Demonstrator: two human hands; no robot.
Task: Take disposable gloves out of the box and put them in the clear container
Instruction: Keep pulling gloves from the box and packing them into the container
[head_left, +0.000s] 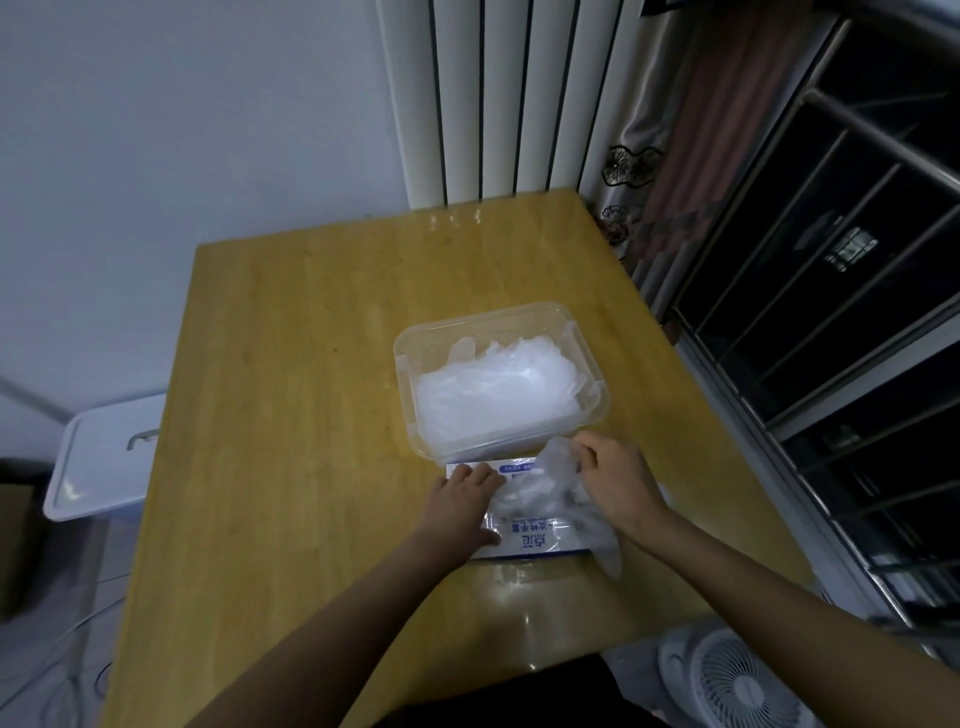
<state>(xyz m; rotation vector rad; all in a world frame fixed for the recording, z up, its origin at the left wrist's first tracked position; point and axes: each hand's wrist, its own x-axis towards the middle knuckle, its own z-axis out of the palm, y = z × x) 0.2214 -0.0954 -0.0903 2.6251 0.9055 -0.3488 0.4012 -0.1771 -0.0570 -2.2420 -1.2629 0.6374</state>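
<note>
A flat white glove box (530, 540) with blue print lies on the wooden table (291, 364) just in front of me. My left hand (462, 501) rests flat on the box's left part with straight fingers. My right hand (618, 480) pinches a thin see-through glove (545, 496) that rises out of the box; part of it trails off to the right (608, 551). Right behind the box stands the clear container (410, 348), holding a pile of translucent gloves (498, 389).
A white lidded bin (104, 457) stands left of the table, below its edge. A white fan (737, 680) is on the floor at lower right. A radiator (509, 98), a curtain and dark window bars line the back and right.
</note>
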